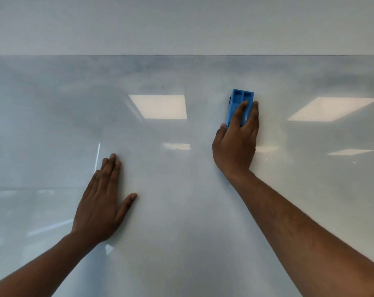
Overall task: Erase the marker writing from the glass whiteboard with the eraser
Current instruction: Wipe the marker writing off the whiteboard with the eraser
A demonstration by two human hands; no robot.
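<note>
The glass whiteboard (pixel 181 189) fills most of the view, glossy and pale grey, with faint smudged marker haze near its top edge and no legible writing. A blue plastic eraser (pixel 240 99) is pressed flat against the board right of centre. My right hand (pixel 235 142) grips it from below, fingers lying over its back. My left hand (pixel 102 202) rests flat on the glass lower left, fingers together and thumb spread, holding nothing.
Above the board's top edge is a plain white wall (pixel 181 24). Reflections of ceiling light panels (pixel 160 106) show on the glass at centre and at right. A small dark speck (pixel 163 87) sits on the board above the centre reflection.
</note>
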